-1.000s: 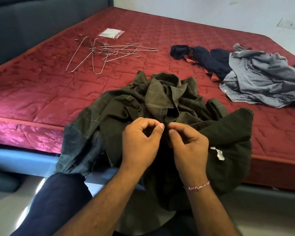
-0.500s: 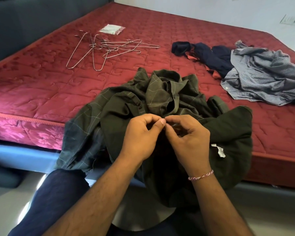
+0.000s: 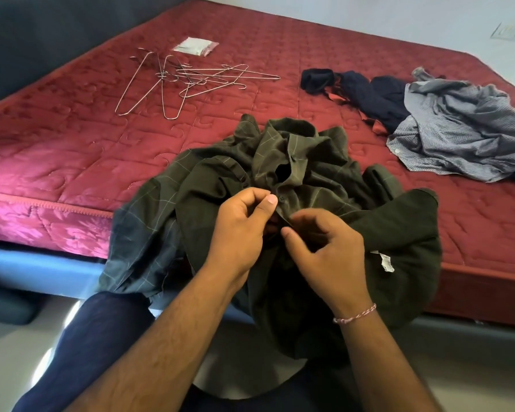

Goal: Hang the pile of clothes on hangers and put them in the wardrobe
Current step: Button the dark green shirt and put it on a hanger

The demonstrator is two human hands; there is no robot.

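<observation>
1. A wide bed fills the view, its red quilted mattress (image 3: 72, 162) bare of sheets, a brighter floral pink band running along the near-left edge.
2. Below that edge sits a blue-grey bed frame (image 3: 36, 269); a dark padded headboard (image 3: 42, 31) rises at the far left, and a pale wall (image 3: 369, 16) closes the room behind, with a switch plate (image 3: 509, 32) at upper right.
3. The olive checked shirt (image 3: 280, 162) lies crumpled at the near edge of the mattress, its lower part spilling over the side toward the person; a white care tag (image 3: 386, 261) shows on the right flap.
4. The left hand (image 3: 238, 233) pinches the shirt's button placket, thumb and forefinger closed on the cloth just beside a dark button (image 3: 281, 198).
5. The right hand (image 3: 330, 248) is curled against the same placket, just below; its fingers seem to nip the fabric edge, a pink thread bracelet (image 3: 354, 314) on the wrist.
6. Far left on the mattress, a tangle of wire hangers (image 3: 179, 81) lies heaped, with a small clear packet (image 3: 195, 46) just beyond it.
7. Off to the right waits the rest of the pile: a dark navy garment (image 3: 366, 93) and a grey checked shirt (image 3: 464, 132) overlapping it.
8. Pale floor (image 3: 15, 352) shows at lower left beside a dark trouser leg (image 3: 95, 346).
</observation>
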